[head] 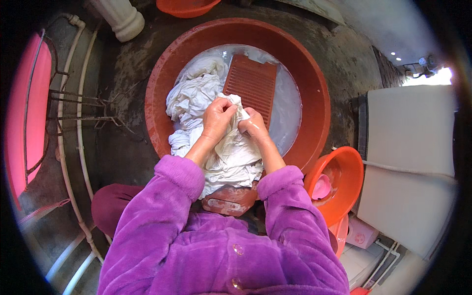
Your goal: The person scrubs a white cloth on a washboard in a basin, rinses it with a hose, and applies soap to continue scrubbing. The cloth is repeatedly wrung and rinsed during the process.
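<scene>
Both of my hands grip a bunched wet white cloth [236, 155] above the near part of a large red-brown plastic tub [313, 92]. My left hand [218, 117] pinches a fold of it between thumb and fingers. Close beside it, my right hand [254, 123] holds another part of the same fold, its fingers partly hidden. A red-brown ribbed washboard [252, 79] leans in the tub beyond my hands, its lower end covered by cloth. More crumpled white cloth [195, 94] lies in the cloudy, soapy water [289, 107] on the left.
An orange basin [350, 177] with a pink plastic scoop [321, 187] tilts at the tub's right. Farther right stands a white box-like cabinet [407, 140]. Pipes [64, 110] and a rusty metal rack [84, 118] are on the left. Another red basin [188, 6] sits beyond the tub.
</scene>
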Motion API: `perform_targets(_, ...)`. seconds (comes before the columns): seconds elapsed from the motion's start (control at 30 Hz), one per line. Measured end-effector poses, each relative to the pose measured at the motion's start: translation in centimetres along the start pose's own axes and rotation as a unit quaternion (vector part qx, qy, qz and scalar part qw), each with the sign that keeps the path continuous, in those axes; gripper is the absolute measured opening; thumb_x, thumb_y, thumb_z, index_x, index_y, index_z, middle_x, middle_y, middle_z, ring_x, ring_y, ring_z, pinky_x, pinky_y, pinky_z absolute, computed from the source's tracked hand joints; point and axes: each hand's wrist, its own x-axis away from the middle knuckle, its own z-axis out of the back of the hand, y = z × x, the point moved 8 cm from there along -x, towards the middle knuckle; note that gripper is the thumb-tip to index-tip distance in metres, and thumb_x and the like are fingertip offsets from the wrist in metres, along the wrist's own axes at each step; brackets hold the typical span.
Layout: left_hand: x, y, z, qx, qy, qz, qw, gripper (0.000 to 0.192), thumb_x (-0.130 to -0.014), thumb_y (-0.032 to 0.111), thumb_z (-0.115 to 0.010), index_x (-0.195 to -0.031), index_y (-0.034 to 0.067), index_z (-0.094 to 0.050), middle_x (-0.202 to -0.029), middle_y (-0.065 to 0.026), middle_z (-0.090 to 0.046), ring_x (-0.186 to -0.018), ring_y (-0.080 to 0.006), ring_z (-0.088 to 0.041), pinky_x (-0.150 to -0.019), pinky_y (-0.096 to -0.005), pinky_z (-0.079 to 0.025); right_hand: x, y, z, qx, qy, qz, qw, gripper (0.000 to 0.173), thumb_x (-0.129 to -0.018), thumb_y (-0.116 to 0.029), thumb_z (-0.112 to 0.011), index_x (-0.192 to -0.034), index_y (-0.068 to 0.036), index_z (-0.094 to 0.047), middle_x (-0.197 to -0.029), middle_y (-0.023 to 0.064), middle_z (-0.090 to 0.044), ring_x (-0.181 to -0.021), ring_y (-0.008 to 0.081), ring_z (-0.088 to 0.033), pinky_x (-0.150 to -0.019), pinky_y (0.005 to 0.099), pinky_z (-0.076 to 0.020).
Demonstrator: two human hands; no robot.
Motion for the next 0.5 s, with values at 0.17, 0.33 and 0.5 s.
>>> perform_targets(0.17, 0.8, 3.5, -1.6, 0.244, -0.097, 0.053, 0.963, 0.012, -0.091, 0.013, -0.061, -0.084, 0.004, -0.058, -0.079, 0.0035, -0.054, -0.072, -0.0049, -0.050, -0.066, -0.0225, -0.044, 2.6, -0.5, -1.3, -0.523, -0.174, 0.048, 0.833, 0.057, -0.065, 0.006, -0.061, -0.121, -0.004, -0.052, -0.113, 0.0104, -0.062, -0.104, 0.0224, -0.062, -0.092, 0.0346, -0.0495)
perform_targets(0.33, 2.8, 6.7, -3.5, 0.303, -0.151, 0.046, 0.940, 0.039, -0.092, 0.006, -0.055, -0.130, 0.010, -0.052, -0.116, -0.0046, -0.058, -0.092, -0.0069, -0.054, -0.076, -0.0204, -0.045, 6.1, -1.8, -0.3, -0.634, -0.189, 0.154, 0.734, 0.080, -0.064, -0.003, -0.066, -0.140, -0.006, -0.040, -0.129, 0.0131, -0.055, -0.116, 0.0274, -0.057, -0.101, 0.0404, -0.0453)
perform_targets(0.5, 4.5, 6.9, -3.8, 0.340, -0.158, 0.057, 0.925, 0.064, -0.087, 0.005, -0.058, -0.145, 0.013, -0.035, -0.128, -0.0079, -0.053, -0.091, -0.0072, -0.055, -0.075, -0.0213, -0.046, 6.8, -2.2, 1.9, -0.628, -0.040, 0.110, 0.769, 0.078, -0.068, 0.003, -0.066, -0.139, -0.009, -0.039, -0.112, 0.0096, -0.061, -0.103, 0.0249, -0.062, -0.093, 0.0380, -0.0500)
